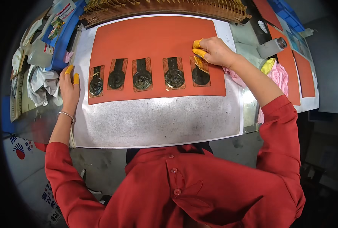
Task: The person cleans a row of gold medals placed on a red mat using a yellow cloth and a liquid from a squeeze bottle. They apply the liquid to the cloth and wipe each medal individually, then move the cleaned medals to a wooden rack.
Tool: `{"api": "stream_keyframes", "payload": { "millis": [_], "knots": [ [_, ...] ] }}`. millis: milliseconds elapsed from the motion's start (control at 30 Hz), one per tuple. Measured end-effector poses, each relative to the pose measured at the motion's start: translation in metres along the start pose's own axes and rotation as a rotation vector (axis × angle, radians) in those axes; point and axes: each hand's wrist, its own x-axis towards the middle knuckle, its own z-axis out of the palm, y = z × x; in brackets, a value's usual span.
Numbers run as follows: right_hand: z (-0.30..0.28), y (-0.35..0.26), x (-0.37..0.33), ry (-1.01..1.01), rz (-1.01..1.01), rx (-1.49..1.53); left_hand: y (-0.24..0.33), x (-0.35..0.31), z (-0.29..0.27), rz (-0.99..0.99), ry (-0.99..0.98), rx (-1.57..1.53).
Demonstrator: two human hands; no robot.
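My right hand (217, 52), with yellow finger cots, pinches a thin, shiny gold-coloured piece (202, 64) over the top of the rightmost plate (201, 79). That piece hides part of the plate; whether it is attached cannot be seen. Several similar plates, one of them in the middle (142, 78), lie in a row on an orange-red sheet (153, 41). Each is rectangular with a gold mesh-like border and a dark round emblem below a dark band. My left hand (69, 89), also wearing yellow finger cots, rests with fingers stretched along the left edge of the white sheet (157, 121).
A brown rack (165, 13) with a row of gold-edged pieces stands behind the sheet. To the right are a clear bottle (271, 47), pink cloth (279, 78) and more orange-red sheets (304, 74). At left, a blue tray (64, 38), a plastic bottle (40, 53) and white cloth (41, 85).
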Motion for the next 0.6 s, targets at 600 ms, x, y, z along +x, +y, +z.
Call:
{"api": "stream_keyframes", "payload": {
  "millis": [600],
  "knots": [
    [0.003, -0.010, -0.008, 0.069, -0.100, -0.047, 0.001, 0.004, 0.001, 0.056, 0.024, 0.020]
  ]
}}
